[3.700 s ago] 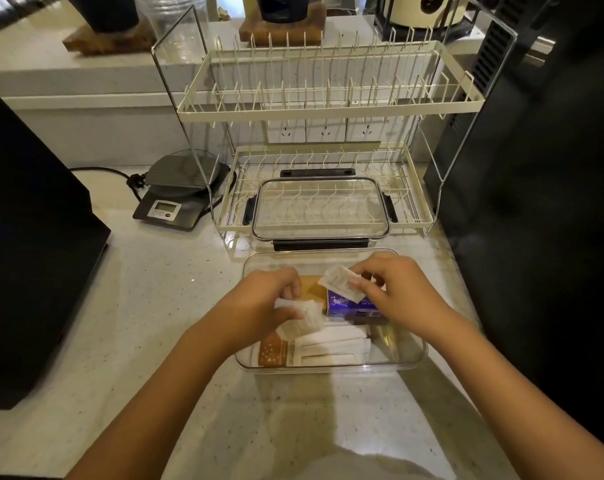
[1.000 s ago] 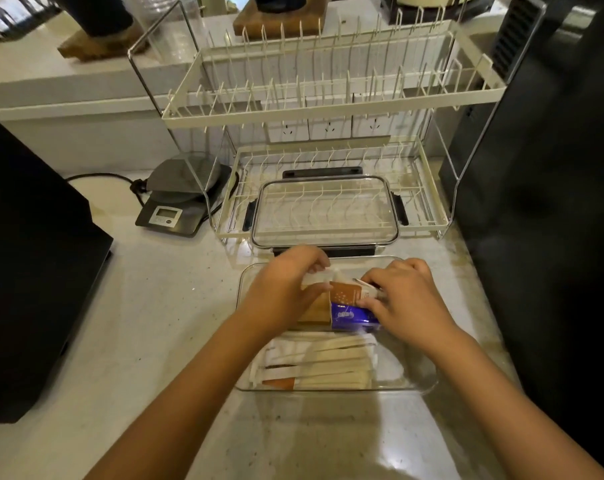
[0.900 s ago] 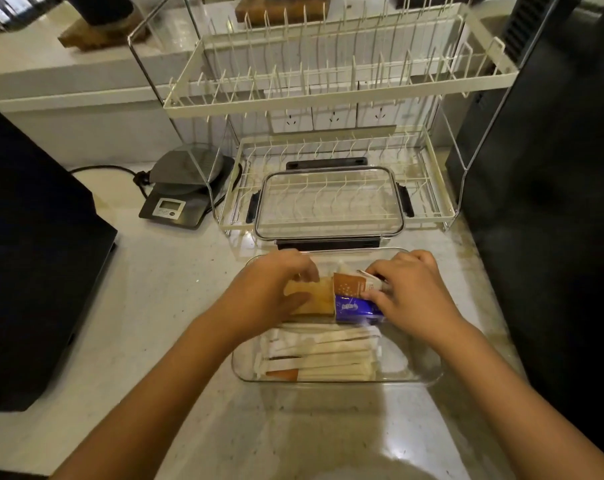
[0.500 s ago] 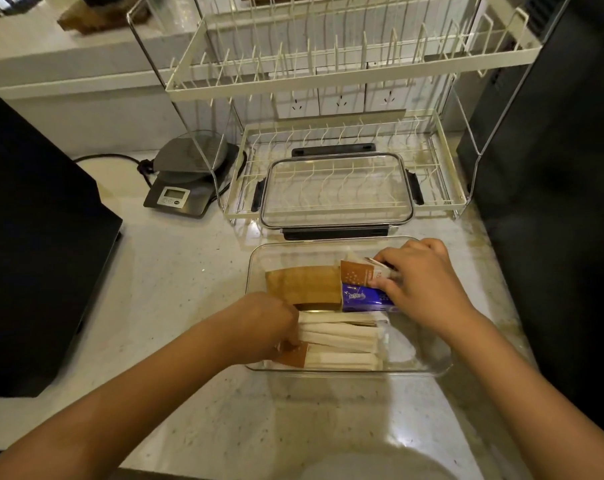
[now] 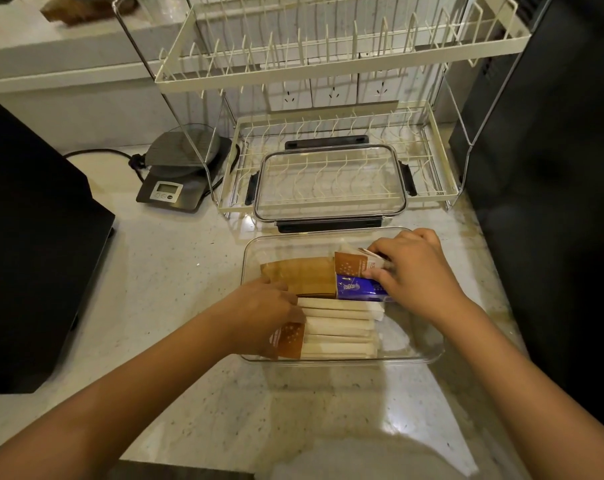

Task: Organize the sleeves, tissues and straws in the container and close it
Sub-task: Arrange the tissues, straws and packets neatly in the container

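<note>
A clear plastic container [image 5: 428,355] stands open on the counter. Inside, brown cardboard sleeves [image 5: 299,273] lie at the back left. A blue tissue pack [image 5: 354,289] and small brown-and-white packets [image 5: 351,265] sit at the back middle. Several paper-wrapped straws [image 5: 340,329] lie side by side along the front. My left hand [image 5: 262,315] rests on the left ends of the straws. My right hand [image 5: 415,271] grips the tissue pack and packets from the right. The clear lid [image 5: 328,181] with black latches lies on the dish rack behind.
A cream two-tier dish rack [image 5: 328,67] stands behind the container. A grey digital scale [image 5: 179,174] with a cord sits at the back left. A black appliance [image 5: 34,244] fills the left, and a tall black unit [image 5: 553,168] the right.
My left hand has moved from the sleeves at the back down to the left ends of the straws. The straws now lie straighter in a row. My right hand stays on the tissue pack.
</note>
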